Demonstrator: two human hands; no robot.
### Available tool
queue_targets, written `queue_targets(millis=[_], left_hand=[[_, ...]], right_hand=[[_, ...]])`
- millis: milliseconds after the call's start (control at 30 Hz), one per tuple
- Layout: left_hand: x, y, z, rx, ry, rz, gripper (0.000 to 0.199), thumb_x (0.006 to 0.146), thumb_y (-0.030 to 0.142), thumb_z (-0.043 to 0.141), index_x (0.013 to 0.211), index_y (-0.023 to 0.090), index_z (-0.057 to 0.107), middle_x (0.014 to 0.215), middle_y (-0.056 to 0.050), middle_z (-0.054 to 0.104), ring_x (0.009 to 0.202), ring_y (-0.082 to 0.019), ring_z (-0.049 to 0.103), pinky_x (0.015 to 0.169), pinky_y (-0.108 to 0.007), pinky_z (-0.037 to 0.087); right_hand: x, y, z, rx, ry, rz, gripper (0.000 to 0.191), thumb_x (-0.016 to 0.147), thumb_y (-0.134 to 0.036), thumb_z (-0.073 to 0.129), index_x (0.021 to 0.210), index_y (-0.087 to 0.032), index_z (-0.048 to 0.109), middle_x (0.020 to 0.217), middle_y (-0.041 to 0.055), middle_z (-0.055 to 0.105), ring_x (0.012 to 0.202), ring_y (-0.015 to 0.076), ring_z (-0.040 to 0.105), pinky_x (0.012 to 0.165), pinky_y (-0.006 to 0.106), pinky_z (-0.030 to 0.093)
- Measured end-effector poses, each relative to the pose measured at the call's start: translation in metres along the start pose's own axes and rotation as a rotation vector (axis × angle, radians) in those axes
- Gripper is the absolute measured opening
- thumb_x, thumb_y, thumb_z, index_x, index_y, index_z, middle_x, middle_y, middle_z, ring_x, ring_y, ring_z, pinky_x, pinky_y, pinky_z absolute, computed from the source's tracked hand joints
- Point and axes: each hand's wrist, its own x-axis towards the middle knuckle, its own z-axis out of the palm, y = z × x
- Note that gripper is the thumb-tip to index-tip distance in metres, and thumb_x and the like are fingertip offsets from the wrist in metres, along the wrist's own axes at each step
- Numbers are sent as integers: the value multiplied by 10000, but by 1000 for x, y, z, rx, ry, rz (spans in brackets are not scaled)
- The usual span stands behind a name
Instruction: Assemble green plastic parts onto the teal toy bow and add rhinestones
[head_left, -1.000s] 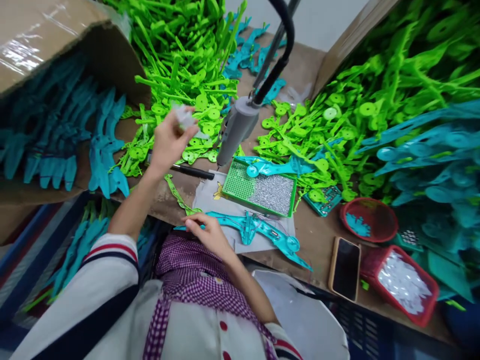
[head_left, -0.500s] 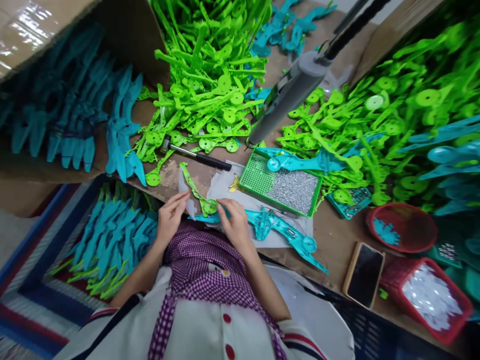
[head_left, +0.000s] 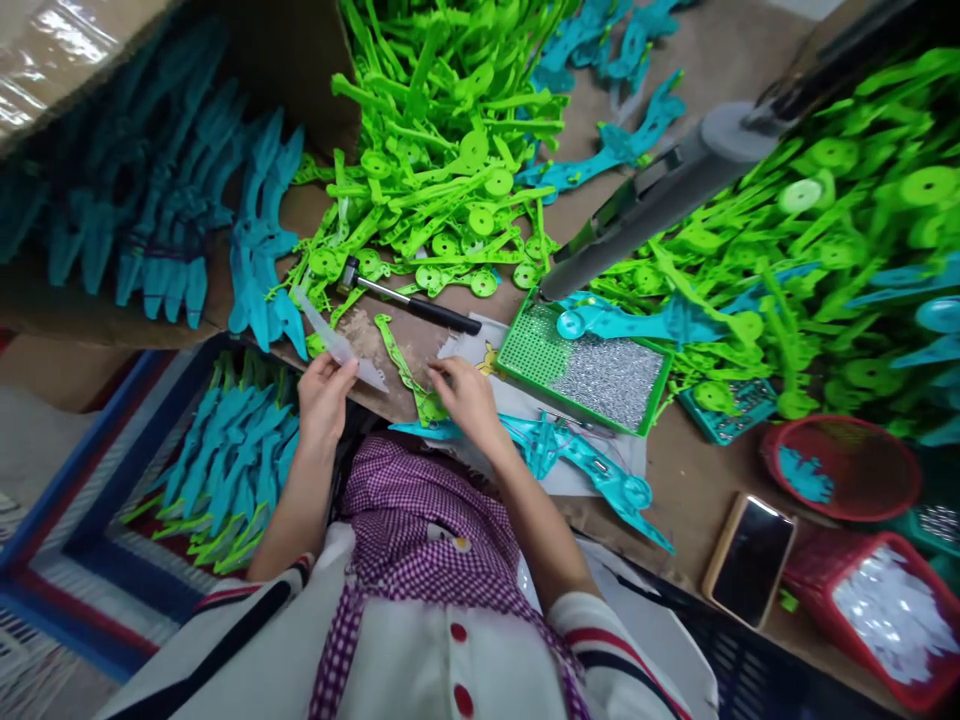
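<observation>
My left hand (head_left: 324,400) pinches a thin translucent white plastic strip (head_left: 327,330), raised at the table's front edge. My right hand (head_left: 465,398) hovers over the round end of a bright green plastic arm (head_left: 401,355), its thumb and fingers drawn together; whatever they hold is too small to make out. The green arm lies slanted on the table between my hands, its lower end partly behind my right fingers. Under my right wrist a long turquoise plastic part (head_left: 592,460) lies along the edge, partly covered by the forearm.
A hammer (head_left: 420,308) lies behind my hands. A grey electric screwdriver (head_left: 645,210) hangs over a green tray (head_left: 517,375) of small metal pieces. Heaps of green parts (head_left: 450,190) stand behind. A phone (head_left: 750,560) and red containers (head_left: 776,450) are on the right.
My left hand has moved left and up, carrying the white strip away from the green arm. My right hand has lifted slightly, fingers closing. The whole view has shifted a little.
</observation>
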Motion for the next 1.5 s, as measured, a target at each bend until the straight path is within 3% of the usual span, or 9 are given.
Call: queue_targets(millis=[200, 400, 567, 767, 867, 1033, 1200, 1333, 1500], left_hand=[[16, 7, 14, -33, -49, -39, 428, 462, 347, 893, 783, 169, 671, 739, 14, 684, 671, -113, 645, 654, -223, 541], [20, 0, 11, -14, -100, -111, 424, 494, 349, 879, 816, 174, 667, 759, 11, 687, 689, -117, 649, 662, -231, 545], [11, -4, 0, 11, -150, -171, 444, 513, 364, 873, 843, 170, 649, 783, 4, 691, 699, -120, 658, 657, -230, 549], [-13, -13, -7, 99, -238, -280, 482, 533, 377, 872, 884, 171, 614, 793, -2, 694, 717, -142, 680, 646, -250, 575], [-20, -20, -8, 100, -253, -298, 525, 536, 376, 876, 941, 180, 605, 821, 0, 699, 724, -140, 686, 636, -248, 587], [-22, -31, -12, 137, -290, -294, 542, 575, 389, 863, 999, 188, 591, 846, -4, 701, 734, -145, 699, 638, -251, 599], [-20, -32, -9, 180, -326, -294, 564, 561, 412, 865, 996, 180, 591, 819, -2, 692, 715, -145, 697, 626, -247, 599], [-21, -28, -2, 203, -339, -311, 581, 532, 405, 876, 985, 177, 593, 794, -6, 690, 675, -141, 690, 605, -246, 596], [-24, -28, 3, 196, -271, -242, 603, 540, 401, 868, 1023, 178, 585, 807, -9, 692, 667, -145, 683, 616, -272, 598]], right_hand=[[25, -23, 4, -43, -111, 77, 230, 924, -373, 565, 1029, -223, 705, 1055, 58, 738, 967, 230, 674, 778, 320, 471], [33, -24, 11, -126, -158, 111, 194, 924, -338, 556, 983, -224, 702, 1053, 64, 743, 946, 232, 675, 749, 316, 458], [36, -21, 9, -75, -205, 127, 165, 915, -314, 571, 944, -219, 702, 978, 48, 756, 916, 215, 683, 745, 297, 454], [38, -25, 10, -150, -219, 75, 195, 930, -286, 531, 999, -198, 690, 1050, 84, 734, 966, 246, 675, 767, 321, 458], [31, -20, 5, -103, -189, 39, 246, 949, -318, 515, 1092, -193, 672, 1104, 97, 716, 1004, 243, 666, 812, 329, 469], [-6, 2, -3, 29, -4, -9, 320, 980, -369, 455, 1183, -205, 639, 1116, 92, 708, 967, 208, 662, 868, 330, 475], [-31, 17, 7, -26, -17, -15, 289, 978, -340, 462, 1113, -197, 674, 1062, 102, 715, 1004, 226, 640, 886, 346, 449], [-30, 18, 15, -62, -32, -13, 293, 983, -326, 449, 1119, -193, 673, 1070, 105, 707, 1007, 226, 620, 886, 343, 429], [-29, 19, 16, -81, -20, -26, 306, 993, -332, 421, 1101, -209, 680, 1058, 94, 703, 1003, 222, 602, 873, 342, 407]])
